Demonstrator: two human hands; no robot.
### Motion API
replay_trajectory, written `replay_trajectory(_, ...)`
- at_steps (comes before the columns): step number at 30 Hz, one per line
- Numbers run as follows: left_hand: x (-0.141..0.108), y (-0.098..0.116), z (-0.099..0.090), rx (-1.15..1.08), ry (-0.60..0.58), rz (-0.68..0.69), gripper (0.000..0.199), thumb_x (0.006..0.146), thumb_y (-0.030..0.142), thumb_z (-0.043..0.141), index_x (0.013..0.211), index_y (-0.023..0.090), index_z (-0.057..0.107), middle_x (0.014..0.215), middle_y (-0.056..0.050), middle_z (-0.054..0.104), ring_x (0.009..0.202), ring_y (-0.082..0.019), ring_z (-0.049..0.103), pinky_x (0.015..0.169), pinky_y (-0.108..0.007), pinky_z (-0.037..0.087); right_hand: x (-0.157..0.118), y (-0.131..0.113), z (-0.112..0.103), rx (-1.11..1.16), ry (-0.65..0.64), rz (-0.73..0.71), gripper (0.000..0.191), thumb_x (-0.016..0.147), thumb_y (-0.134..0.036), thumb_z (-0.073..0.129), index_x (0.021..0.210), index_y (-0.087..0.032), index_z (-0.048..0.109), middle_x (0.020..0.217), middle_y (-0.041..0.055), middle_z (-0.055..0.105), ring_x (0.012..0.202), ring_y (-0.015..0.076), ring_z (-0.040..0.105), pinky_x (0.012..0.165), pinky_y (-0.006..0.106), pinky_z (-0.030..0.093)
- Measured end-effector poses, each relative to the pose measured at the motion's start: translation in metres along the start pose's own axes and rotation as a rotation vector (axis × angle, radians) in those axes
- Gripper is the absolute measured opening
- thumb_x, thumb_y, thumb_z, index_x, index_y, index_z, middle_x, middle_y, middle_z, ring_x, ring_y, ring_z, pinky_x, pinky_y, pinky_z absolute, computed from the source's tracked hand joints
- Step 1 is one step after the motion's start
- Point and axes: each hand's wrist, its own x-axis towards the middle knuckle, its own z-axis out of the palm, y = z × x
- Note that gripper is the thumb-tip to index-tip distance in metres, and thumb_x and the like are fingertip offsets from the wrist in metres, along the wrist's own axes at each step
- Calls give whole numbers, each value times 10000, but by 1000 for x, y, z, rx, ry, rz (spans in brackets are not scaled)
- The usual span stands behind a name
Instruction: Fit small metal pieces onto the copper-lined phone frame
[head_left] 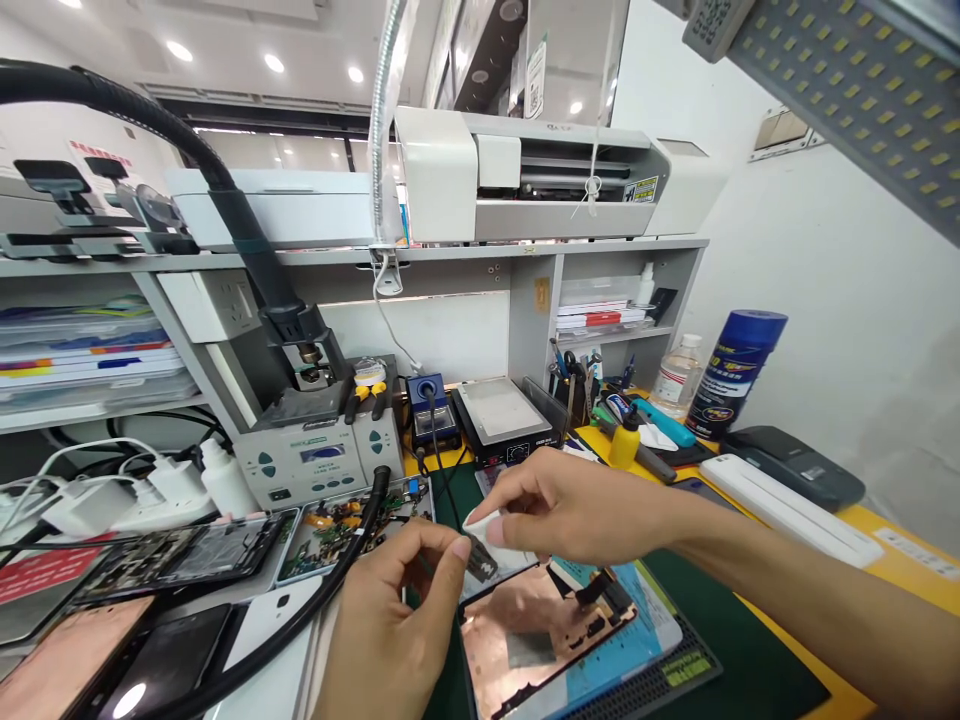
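My left hand (409,610) pinches the edge of a small dark flat part (481,562) between thumb and forefinger, just left of centre. My right hand (562,505) reaches in from the right, its thumb and forefinger closed on a white cloth or tissue (491,530) beside that part. Below both hands lies a phone frame (536,625) with a copper-coloured inner face and a dark flex piece standing at its upper right. It rests on a blue and white sheet (630,640) over a dark perforated pad.
Opened phones and a black phone (176,650) lie at the left. A black hose (330,590) curves past my left hand. Behind stand a grey rework station (315,465) and a heating plate (502,412). A blue spray can (735,370) stands at the right.
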Motion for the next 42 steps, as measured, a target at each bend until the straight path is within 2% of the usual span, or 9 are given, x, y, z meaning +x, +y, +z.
replay_trajectory(3,-2,2,2,-8,13,5,244,853,417,630,717,221,683,703,-23,680,687,-199,609,624,-257,421,2,2,-3,239,-109,30,278,849,-205,546,1003,-110,757,689,-4,561,601,100,462,523,206,371)
replay_trajectory(6,-4,5,3,-38,24,18,243,843,409,641,693,222,685,692,-23,680,679,-197,606,623,-252,421,6,9,-4,545,-117,78,274,753,-145,543,896,-93,770,705,42,636,602,123,529,524,226,420)
replay_trajectory(9,-5,7,3,-68,43,33,236,832,396,652,676,221,677,656,-13,650,640,-180,574,591,-240,405,8,14,-3,657,-97,121,250,786,-197,568,860,-85,779,623,46,628,542,118,524,493,225,410)
replay_trajectory(15,-4,8,3,-152,83,-10,243,808,421,675,679,216,669,621,8,602,575,-145,495,571,-222,407,8,16,-1,483,-17,101,199,810,-261,675,844,-99,785,621,21,622,572,102,506,542,223,421)
replay_trajectory(21,-4,9,4,-193,47,-25,254,800,424,675,667,209,660,609,9,591,560,-138,468,542,-216,388,8,17,5,365,-21,72,308,732,-373,794,929,-136,792,676,2,633,588,89,466,511,200,355)
replay_trajectory(27,-4,7,4,-184,54,-44,262,788,427,690,655,204,657,617,13,576,559,-129,451,542,-218,380,6,22,2,324,81,66,332,759,-436,764,870,-123,786,617,-1,594,557,93,445,514,217,351)
replay_trajectory(32,-4,6,3,-178,22,-50,283,796,456,678,669,204,660,635,16,586,578,-126,465,547,-212,370,2,17,-1,267,30,36,295,758,-373,773,900,-115,790,683,18,646,613,100,497,545,204,385)
replay_trajectory(37,-5,6,3,-196,-27,-22,279,822,451,650,688,207,644,633,21,571,602,-131,493,579,-207,388,5,10,7,199,23,6,254,737,-324,780,883,-116,791,656,-7,644,578,83,485,470,172,344)
replay_trajectory(42,-8,6,7,-225,37,-17,268,811,446,664,689,210,632,644,21,582,592,-127,492,564,-199,390,7,9,13,149,82,-3,173,762,-293,734,784,-122,755,590,-42,587,535,60,436,427,150,304)
